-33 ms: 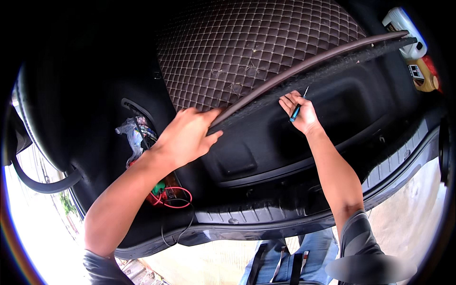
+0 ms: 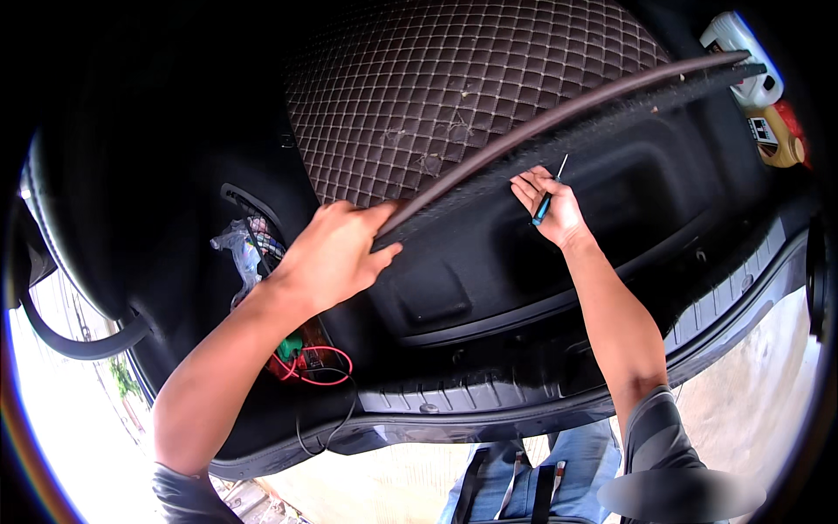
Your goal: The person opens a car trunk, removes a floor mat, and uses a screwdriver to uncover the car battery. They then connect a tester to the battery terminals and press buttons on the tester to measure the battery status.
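The left hand has edged slightly leftward, gripping the quilted trunk mat mid-frame; right of centre, the right hand (palm showing) holds a screwdriver.

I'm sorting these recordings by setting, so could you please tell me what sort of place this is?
It looks like a car's open boot: a quilted brown mat, a black moulded recess beneath it, and a ribbed sill.

Quilted mat cut off at top. Screwdriver partly covered by right grip. Left forearm hides part of plastic bag. Jeans cropped below; right sleeve partly blurred out.
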